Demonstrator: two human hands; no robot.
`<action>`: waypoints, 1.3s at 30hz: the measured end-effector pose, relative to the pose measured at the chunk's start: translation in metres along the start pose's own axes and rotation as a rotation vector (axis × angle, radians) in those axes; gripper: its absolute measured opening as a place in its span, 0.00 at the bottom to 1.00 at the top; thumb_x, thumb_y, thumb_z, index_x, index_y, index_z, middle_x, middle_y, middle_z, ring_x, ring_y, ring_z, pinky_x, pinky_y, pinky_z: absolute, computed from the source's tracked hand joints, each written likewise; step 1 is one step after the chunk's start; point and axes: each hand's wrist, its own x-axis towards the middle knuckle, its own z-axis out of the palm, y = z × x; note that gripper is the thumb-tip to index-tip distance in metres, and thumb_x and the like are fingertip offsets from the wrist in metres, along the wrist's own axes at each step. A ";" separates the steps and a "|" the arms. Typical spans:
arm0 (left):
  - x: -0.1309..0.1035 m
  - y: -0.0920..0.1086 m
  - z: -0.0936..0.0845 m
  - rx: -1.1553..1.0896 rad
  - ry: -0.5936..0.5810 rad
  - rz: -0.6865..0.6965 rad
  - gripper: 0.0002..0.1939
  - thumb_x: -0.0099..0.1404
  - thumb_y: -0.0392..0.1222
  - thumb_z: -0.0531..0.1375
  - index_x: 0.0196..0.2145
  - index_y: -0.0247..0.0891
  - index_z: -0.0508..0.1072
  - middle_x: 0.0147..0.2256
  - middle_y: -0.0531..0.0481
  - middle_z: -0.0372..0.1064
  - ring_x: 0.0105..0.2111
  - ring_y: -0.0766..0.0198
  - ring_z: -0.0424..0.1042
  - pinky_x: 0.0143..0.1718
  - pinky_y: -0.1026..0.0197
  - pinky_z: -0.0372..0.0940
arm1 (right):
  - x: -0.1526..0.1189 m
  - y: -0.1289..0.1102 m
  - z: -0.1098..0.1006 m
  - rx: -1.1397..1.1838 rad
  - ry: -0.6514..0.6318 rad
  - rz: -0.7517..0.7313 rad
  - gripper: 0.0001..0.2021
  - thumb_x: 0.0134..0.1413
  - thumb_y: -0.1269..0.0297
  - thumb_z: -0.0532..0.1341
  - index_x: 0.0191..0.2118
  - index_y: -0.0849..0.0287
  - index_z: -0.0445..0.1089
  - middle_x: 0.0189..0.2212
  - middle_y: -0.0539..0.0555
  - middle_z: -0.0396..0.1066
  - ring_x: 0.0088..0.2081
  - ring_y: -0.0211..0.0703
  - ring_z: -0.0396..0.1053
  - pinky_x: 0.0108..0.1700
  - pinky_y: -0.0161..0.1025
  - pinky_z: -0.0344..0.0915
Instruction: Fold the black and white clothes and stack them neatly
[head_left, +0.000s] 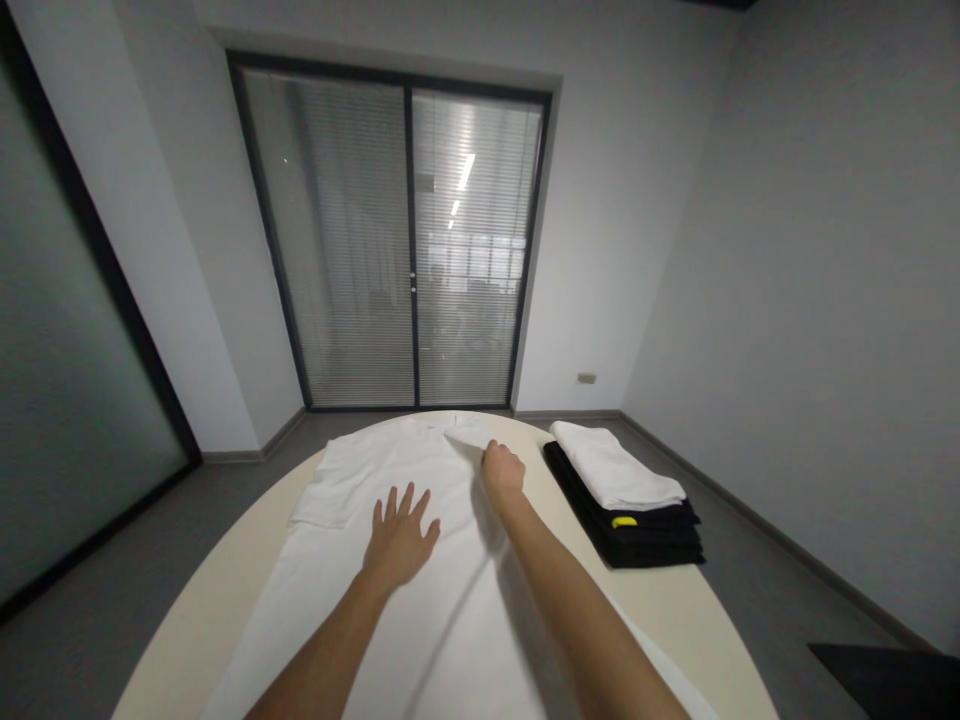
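Note:
A white garment [330, 580] lies spread over the round table, with one sleeve toward the left side. On its middle rests my left hand [401, 540], palm down with the fingers spread. My right hand [502, 472] is closed round part of the white garment near its far right side, and a flap of cloth is lifted just beyond it. The lower part of the garment is partly covered by my forearms.
On the cream table [195, 610], to the right, stands a stack of folded black cloth [652, 545] with a yellow mark [624, 521]. A folded white cloth [615, 468] lies on top. A dark object [885, 675] is at the lower right.

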 end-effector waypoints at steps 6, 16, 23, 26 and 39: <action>0.001 -0.001 0.001 0.000 0.008 0.023 0.31 0.71 0.55 0.49 0.68 0.45 0.58 0.70 0.44 0.47 0.69 0.40 0.43 0.66 0.37 0.42 | -0.021 -0.023 0.006 0.014 -0.165 -0.160 0.16 0.61 0.65 0.58 0.54 0.60 0.66 0.48 0.65 0.72 0.49 0.51 0.74 0.45 0.40 0.68; 0.010 -0.003 0.005 0.007 -0.010 0.011 0.33 0.71 0.58 0.47 0.69 0.46 0.55 0.71 0.43 0.44 0.69 0.37 0.41 0.66 0.34 0.40 | -0.042 0.001 -0.004 -0.029 -0.302 -0.172 0.23 0.57 0.59 0.62 0.56 0.62 0.66 0.56 0.68 0.66 0.58 0.59 0.65 0.53 0.48 0.67; 0.027 -0.012 0.002 -0.006 -0.058 -0.008 0.33 0.71 0.60 0.46 0.69 0.48 0.54 0.71 0.45 0.42 0.70 0.38 0.40 0.66 0.34 0.39 | -0.054 -0.003 0.003 -0.010 -0.242 -0.235 0.20 0.63 0.62 0.57 0.57 0.65 0.64 0.56 0.70 0.64 0.60 0.60 0.62 0.54 0.52 0.65; 0.040 -0.014 0.000 -0.001 -0.083 -0.030 0.34 0.71 0.61 0.45 0.70 0.48 0.53 0.71 0.45 0.42 0.70 0.37 0.39 0.65 0.34 0.39 | -0.051 0.005 0.005 0.012 -0.213 -0.307 0.21 0.65 0.65 0.54 0.60 0.66 0.61 0.56 0.69 0.66 0.59 0.58 0.63 0.54 0.49 0.65; 0.062 -0.020 0.004 0.045 -0.010 -0.030 0.32 0.70 0.59 0.49 0.67 0.45 0.59 0.69 0.41 0.50 0.68 0.36 0.47 0.63 0.34 0.45 | -0.083 0.054 0.009 0.040 0.230 -0.559 0.20 0.62 0.61 0.56 0.58 0.58 0.64 0.60 0.61 0.63 0.60 0.55 0.58 0.61 0.51 0.54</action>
